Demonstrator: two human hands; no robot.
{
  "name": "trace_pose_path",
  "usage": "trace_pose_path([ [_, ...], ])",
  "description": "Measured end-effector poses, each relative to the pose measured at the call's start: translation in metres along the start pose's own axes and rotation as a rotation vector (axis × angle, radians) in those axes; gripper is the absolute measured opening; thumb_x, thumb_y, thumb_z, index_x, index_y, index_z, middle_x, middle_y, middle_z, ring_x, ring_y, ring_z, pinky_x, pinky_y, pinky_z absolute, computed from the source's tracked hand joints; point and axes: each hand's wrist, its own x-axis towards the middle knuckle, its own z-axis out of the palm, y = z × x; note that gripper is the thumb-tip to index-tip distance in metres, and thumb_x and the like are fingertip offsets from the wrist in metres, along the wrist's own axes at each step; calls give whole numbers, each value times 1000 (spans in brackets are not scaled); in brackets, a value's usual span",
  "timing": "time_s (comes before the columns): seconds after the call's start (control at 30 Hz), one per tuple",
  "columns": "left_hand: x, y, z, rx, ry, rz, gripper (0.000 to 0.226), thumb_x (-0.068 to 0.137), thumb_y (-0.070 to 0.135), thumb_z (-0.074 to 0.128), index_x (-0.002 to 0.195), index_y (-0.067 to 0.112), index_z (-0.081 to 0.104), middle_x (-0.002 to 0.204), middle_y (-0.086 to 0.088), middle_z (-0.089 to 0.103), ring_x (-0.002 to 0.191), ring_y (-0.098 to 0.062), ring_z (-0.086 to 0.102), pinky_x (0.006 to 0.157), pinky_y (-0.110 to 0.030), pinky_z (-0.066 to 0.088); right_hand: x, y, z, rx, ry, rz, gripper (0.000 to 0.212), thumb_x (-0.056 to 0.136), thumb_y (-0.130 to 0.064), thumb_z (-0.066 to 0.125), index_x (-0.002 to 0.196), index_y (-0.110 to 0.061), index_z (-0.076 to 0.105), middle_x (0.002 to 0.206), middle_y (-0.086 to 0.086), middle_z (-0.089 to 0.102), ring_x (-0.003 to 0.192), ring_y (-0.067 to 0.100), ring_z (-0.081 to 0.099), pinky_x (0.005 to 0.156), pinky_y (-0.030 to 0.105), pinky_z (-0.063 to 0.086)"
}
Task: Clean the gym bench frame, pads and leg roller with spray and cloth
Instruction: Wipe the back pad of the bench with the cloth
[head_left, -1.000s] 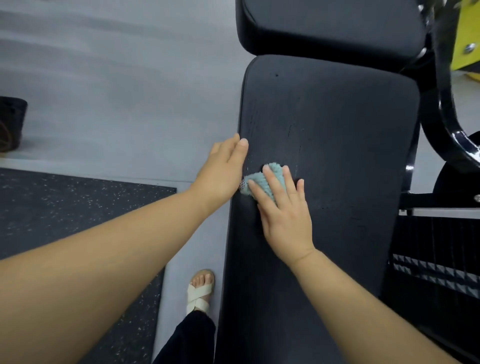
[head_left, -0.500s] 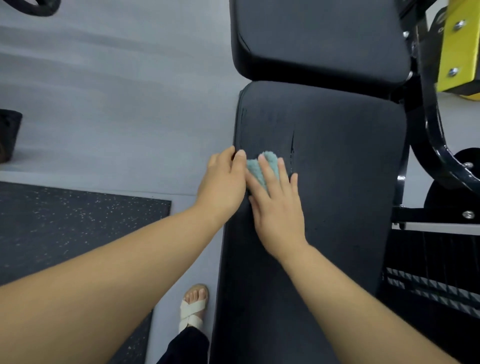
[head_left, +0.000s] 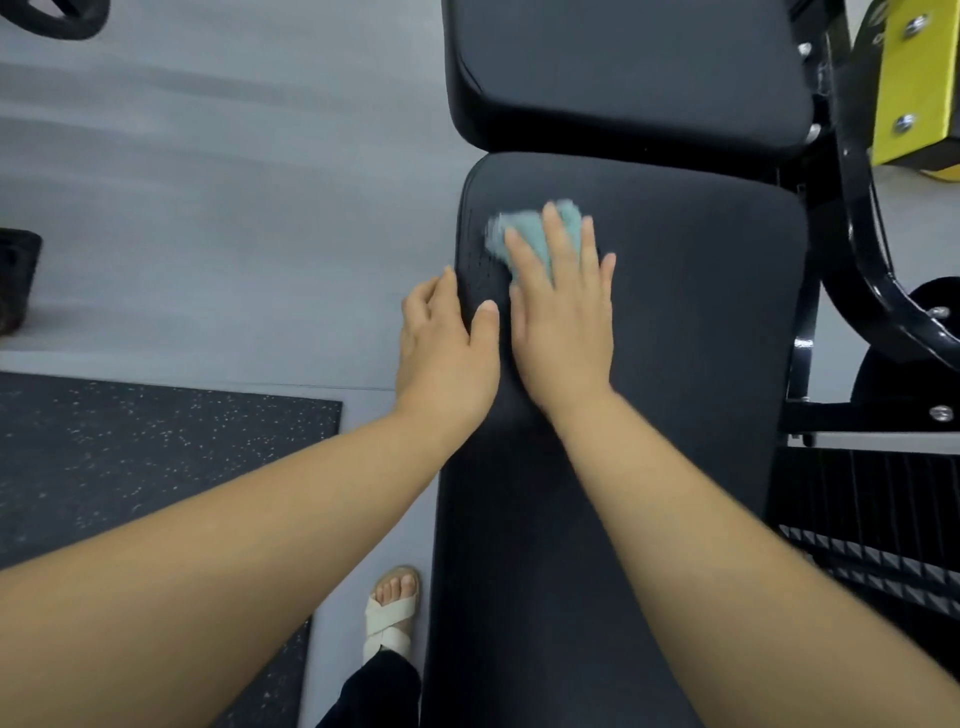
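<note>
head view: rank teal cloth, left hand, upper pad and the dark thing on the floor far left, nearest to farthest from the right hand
1. teal cloth, under the fingers of the right hand.
2. left hand, close beside it on the left edge of the long pad.
3. upper pad, ahead past the cloth.
4. dark thing, far left on the floor.
</note>
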Motion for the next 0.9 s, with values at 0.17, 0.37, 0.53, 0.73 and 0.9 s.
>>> trace_pose_path([
  [0.17,0,-2,-6,106,-69,31,53,100,37,30,149,23,19,150,7,20,134,-13,33,109,-30,26,-128,19,-10,-21,-142,-85,45,94,-19,37,139,-27,36,151,8,29,140,38,19,111,54,17],
  [0.37,4,-1,-12,153,-139,36,56,99,36,33,150,22,16,146,9,21,121,-16,44,105,-33,35,-13,24,-7,-79,-18,91,45,95,-19,39,140,-17,42,151,17,30,140,46,16,112,55,13],
  [0.53,9,-2,-18,87,-205,20,56,99,38,33,150,22,15,148,11,18,130,-11,35,106,-28,31,23,24,-11,-40,0,187,49,99,-20,33,148,-17,27,156,11,18,144,35,7,116,45,8],
  [0.73,14,-4,-29,-150,-257,-66,44,100,24,34,145,25,32,144,14,27,122,-6,40,103,-22,30,-109,7,-2,11,-66,-35,41,95,-15,38,135,-16,41,147,17,36,138,39,25,112,45,21],
  [0.9,15,-3,-34,-412,-261,-184,38,100,20,35,137,26,43,130,11,52,117,-5,50,102,-27,40,-40,0,2,-21,-6,4,42,93,-14,41,134,-12,48,146,20,37,136,44,28,111,49,21],
])
